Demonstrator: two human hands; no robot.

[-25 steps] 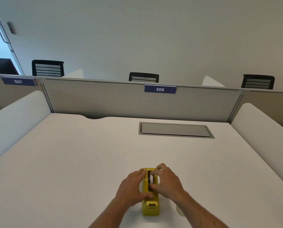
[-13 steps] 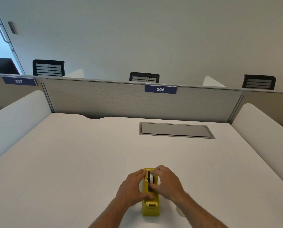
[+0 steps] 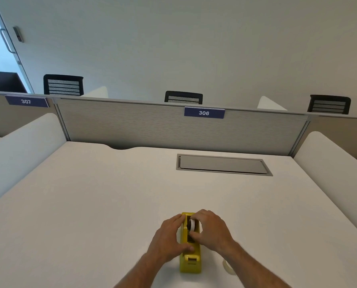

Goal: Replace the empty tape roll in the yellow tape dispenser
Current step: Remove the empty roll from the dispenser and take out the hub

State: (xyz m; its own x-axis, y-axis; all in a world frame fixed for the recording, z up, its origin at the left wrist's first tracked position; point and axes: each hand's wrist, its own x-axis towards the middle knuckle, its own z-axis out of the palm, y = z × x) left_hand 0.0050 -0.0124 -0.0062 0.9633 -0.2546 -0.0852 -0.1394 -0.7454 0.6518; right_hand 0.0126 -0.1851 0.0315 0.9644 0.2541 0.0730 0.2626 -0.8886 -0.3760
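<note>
Unmoved since earlier: left hand (image 3: 169, 238) clamps yellow tape dispenser (image 3: 191, 260), right hand (image 3: 211, 229) pinches white roll (image 3: 192, 224). Risk: roll jamming askew in cradle.

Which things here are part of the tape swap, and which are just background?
In the job: yellow tape dispenser, white roll in its slot, left hand, right hand, pale roll on the desk.

Background: chairs, desk hatch, 306 sign.
</note>
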